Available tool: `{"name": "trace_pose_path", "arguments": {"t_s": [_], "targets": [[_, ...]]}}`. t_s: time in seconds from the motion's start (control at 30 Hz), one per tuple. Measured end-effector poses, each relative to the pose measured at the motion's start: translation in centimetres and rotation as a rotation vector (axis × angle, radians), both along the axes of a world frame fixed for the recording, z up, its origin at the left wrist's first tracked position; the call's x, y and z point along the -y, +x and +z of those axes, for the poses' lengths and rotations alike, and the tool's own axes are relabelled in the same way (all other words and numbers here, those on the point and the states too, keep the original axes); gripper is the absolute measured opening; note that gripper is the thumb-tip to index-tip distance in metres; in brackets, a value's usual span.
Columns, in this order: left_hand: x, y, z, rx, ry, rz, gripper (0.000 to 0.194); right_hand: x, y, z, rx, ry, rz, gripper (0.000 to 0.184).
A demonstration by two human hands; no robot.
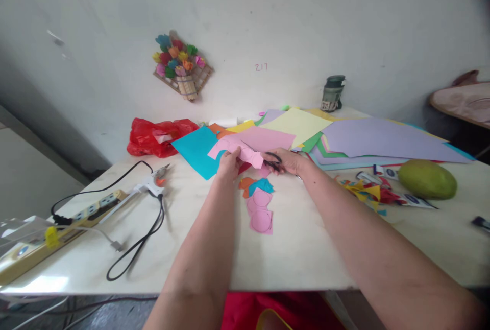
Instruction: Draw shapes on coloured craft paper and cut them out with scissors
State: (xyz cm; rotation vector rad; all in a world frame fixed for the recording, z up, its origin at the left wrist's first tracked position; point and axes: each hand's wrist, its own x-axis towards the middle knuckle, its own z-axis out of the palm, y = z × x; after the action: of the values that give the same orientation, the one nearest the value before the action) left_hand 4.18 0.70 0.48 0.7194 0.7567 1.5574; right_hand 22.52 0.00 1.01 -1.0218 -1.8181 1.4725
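Note:
My left hand (228, 164) pinches a strip of pink paper (247, 155) with scalloped cut edges and drawn curves. My right hand (285, 162) is closed round the black handles of a pair of scissors (272, 160), which sit at the strip's right end; their blades are mostly hidden. Below the hands lie pink paper pieces (261, 220) marked with circles. Just above these rest a small blue paper piece (261, 186) and an orange paper piece (247, 185).
Coloured sheets (375, 138) spread along the back. At left are a red plastic bag (156, 138), a glue gun (151, 183) with a looping cord and a power strip (95, 210). A green mango-like fruit (427, 180), tubes and paper scraps (363, 190) lie right; a tumbler (333, 94) stands behind.

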Motion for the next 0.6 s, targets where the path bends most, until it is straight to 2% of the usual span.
{"name": "trace_pose_path", "arguments": {"t_s": [0.4, 0.6], "targets": [[0.21, -0.02, 0.29, 0.028, -0.015, 0.014, 0.013, 0.64, -0.52, 0.58, -0.009, 0.021, -0.07, 0.025], [0.0, -0.13, 0.18, -0.004, -0.034, 0.071, 0.008, 0.6, -0.51, 0.51, -0.012, 0.013, -0.038, 0.025]]}}
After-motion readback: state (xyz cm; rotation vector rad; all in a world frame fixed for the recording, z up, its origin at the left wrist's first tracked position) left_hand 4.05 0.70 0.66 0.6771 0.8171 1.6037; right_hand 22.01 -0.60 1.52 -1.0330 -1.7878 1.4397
